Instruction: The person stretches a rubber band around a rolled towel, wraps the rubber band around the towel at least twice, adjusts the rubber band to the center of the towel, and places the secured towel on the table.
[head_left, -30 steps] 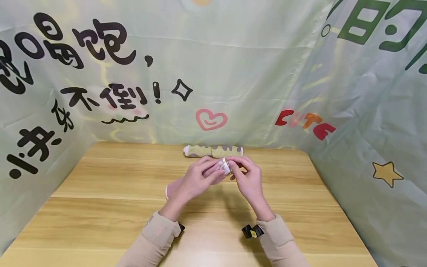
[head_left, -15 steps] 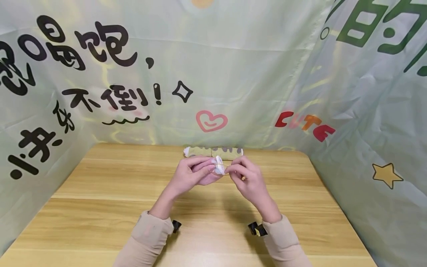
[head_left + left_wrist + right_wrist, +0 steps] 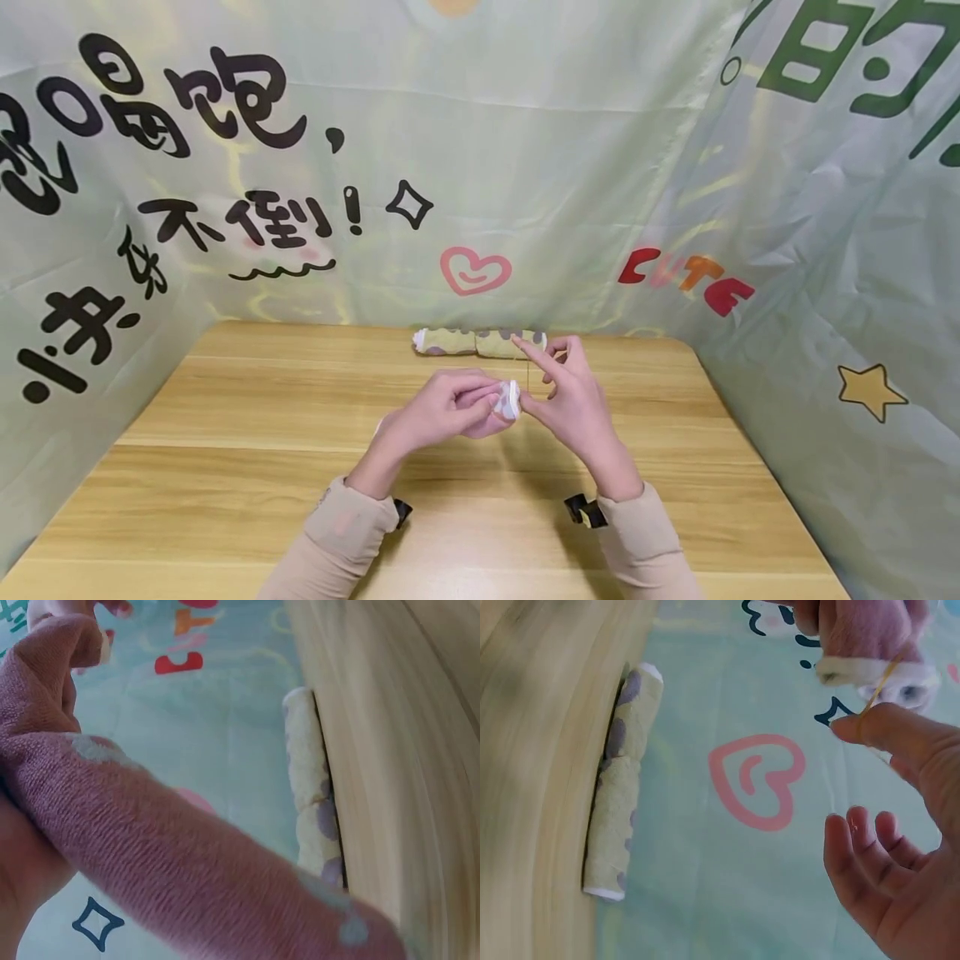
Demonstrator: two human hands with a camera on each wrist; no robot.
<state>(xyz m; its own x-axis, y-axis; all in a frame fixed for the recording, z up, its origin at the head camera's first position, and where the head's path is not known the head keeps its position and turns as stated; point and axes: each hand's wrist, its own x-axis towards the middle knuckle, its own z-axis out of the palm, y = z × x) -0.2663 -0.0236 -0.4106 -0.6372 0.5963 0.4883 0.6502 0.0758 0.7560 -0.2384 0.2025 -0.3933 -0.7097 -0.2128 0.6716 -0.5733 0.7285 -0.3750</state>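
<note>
My left hand [image 3: 442, 406] grips a rolled pink towel [image 3: 195, 847] above the table, its white-edged end [image 3: 510, 400] pointing right. My right hand [image 3: 576, 408] is just to the right of that end, with index finger and thumb spread apart. A thin yellowish rubber band [image 3: 881, 682] stretches across them; in the head view it runs as a fine line from index fingertip down to thumb. The other fingers [image 3: 862, 862] of my right hand bend loosely around nothing. In the left wrist view the towel covers most of my left hand.
A second rolled towel, pale yellow with purple-grey spots [image 3: 447, 341], lies along the back edge of the wooden table [image 3: 247, 400]. Behind it hangs a printed cloth backdrop [image 3: 570, 192], which also closes off both sides.
My right hand has moved from pulling the band at the towel's end to spreading it between thumb and index finger. The towel's end dips slightly lower and shifts right.
</note>
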